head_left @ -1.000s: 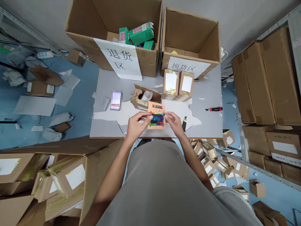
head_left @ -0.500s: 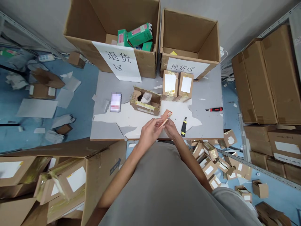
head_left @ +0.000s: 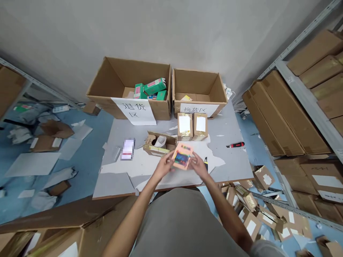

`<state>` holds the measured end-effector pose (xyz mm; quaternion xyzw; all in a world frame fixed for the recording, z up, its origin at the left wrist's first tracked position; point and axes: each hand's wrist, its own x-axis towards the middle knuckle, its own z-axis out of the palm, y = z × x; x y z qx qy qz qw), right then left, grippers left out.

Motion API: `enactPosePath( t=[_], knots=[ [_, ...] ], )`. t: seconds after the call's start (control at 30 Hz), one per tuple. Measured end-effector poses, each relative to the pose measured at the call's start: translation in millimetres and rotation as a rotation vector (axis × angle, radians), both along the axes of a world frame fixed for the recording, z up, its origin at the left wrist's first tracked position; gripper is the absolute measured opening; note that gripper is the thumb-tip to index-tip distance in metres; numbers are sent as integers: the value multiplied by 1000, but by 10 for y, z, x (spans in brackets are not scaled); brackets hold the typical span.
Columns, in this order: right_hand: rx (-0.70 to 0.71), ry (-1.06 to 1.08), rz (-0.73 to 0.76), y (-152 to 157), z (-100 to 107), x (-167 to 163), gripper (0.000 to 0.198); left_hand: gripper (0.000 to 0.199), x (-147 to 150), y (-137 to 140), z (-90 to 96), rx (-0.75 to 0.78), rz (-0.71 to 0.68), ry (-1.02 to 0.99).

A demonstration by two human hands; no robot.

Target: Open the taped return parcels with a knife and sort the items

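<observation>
An orange-pink flat box [head_left: 182, 156] with a dark, colourful printed panel is held above the near part of the table. My left hand [head_left: 164, 165] grips its left edge, and my right hand [head_left: 198, 165] has its right edge. Just beyond the left hand lies an opened small carton [head_left: 154, 150] with white wrapping inside. Two taped cartons, a left one [head_left: 185, 136] and a right one [head_left: 200, 135], stand behind the flat box. A yellow-and-black utility knife [head_left: 206, 163] is partly hidden by the right hand.
Two large open boxes with paper signs stand at the back: the left box [head_left: 99, 98] holds green packages, the right box [head_left: 222, 103] a yellow-and-white item. A red utility knife [head_left: 237, 145] and a pixelated phone-like object [head_left: 128, 149] lie on the table [head_left: 112, 185]. Cartons litter the floor.
The flat box has been turned so its printed face shows, with both hands now at its sides. The camera view has tilted up, showing more wall.
</observation>
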<state>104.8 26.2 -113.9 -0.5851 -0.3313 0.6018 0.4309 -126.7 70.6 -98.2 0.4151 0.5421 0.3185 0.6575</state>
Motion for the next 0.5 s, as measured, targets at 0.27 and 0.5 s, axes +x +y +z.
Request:
enactPosePath(
  t=[0.27,0.5],
  knots=[
    [389,-14,-191,2288,1053,535,76,70,345,2019,1285,672,159,96],
    [55,-134,47,1550,-60,215,49,46,-615,1434,537,521,311,402]
  ],
)
